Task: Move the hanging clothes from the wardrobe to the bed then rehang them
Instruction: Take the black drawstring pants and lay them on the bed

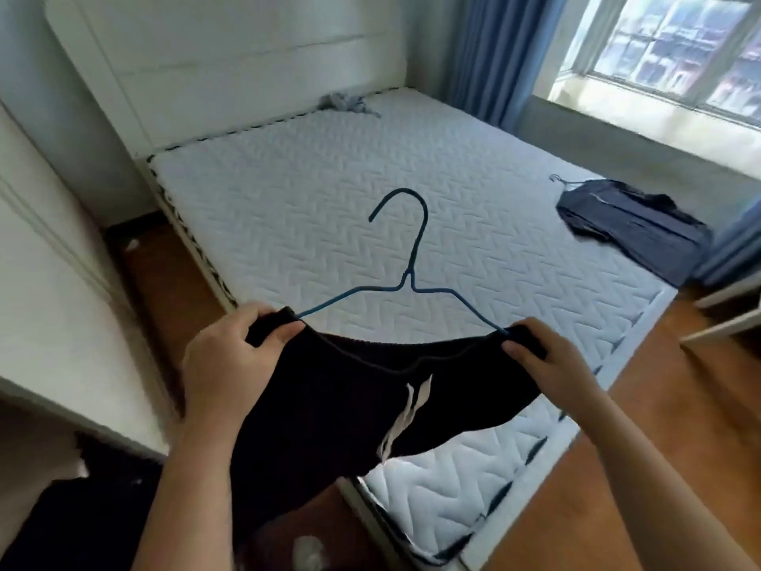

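Black shorts on a blue hanger hang over the near edge of the bed, waistband ends pinched by the left grip and right grip. Beyond the right grip, one garment already lies on the bed; rehanging seems still to come.

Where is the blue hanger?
The blue hanger is mid head view, over the bed, ends inside black shorts gripped by left hand and right hand.
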`<state>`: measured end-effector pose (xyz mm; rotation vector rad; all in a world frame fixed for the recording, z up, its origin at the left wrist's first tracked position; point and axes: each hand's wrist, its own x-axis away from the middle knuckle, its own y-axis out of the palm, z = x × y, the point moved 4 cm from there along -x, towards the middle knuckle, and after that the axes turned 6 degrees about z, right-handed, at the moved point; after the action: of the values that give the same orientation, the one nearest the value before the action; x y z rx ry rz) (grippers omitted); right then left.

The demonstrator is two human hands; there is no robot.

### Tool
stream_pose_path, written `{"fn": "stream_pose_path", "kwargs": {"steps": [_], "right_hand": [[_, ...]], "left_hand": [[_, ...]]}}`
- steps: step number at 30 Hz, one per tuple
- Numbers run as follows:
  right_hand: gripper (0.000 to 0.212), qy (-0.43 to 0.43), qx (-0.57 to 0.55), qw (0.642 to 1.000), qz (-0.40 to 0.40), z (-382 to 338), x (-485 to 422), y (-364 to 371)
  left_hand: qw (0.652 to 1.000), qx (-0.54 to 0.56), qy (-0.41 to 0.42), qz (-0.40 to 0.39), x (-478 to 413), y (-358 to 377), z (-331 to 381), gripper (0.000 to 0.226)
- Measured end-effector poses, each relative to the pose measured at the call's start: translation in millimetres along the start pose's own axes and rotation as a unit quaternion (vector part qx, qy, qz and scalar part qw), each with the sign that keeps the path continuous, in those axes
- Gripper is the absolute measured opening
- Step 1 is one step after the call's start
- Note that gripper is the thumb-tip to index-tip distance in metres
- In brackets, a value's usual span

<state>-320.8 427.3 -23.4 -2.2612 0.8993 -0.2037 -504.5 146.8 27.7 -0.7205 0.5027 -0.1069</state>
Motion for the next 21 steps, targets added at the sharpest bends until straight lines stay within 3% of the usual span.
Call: {"fn": "stream_pose_path", "kwargs": {"steps": [5, 9, 12, 17, 21], "right_hand": [[0.011, 0.105, 0.028, 0.989, 0.099, 72, 60, -88], [0.002, 0.224, 0.022, 0.953, 0.205, 113, 140, -124], [0.001, 0.297, 0.015, 0.916, 0.271, 131, 195, -140], [0.012, 0.365, 0.023, 0.857, 0.363, 154, 276, -191], [0.016, 0.399, 0.019, 0.827, 0.396, 193, 330, -233]], "left_hand": [[0.985, 0.079, 0.050, -0.149, 16, 89, 77, 0.024], [0.935, 0.125, 0.113, -0.311, 38, 158, 130, 0.012], [0.898, 0.132, 0.162, -0.387, 65, 193, 166, 0.010], [0.847, 0.160, 0.213, -0.460, 134, 229, 224, 0.008], [0.833, 0.172, 0.247, -0.464, 194, 252, 279, 0.014]]}}
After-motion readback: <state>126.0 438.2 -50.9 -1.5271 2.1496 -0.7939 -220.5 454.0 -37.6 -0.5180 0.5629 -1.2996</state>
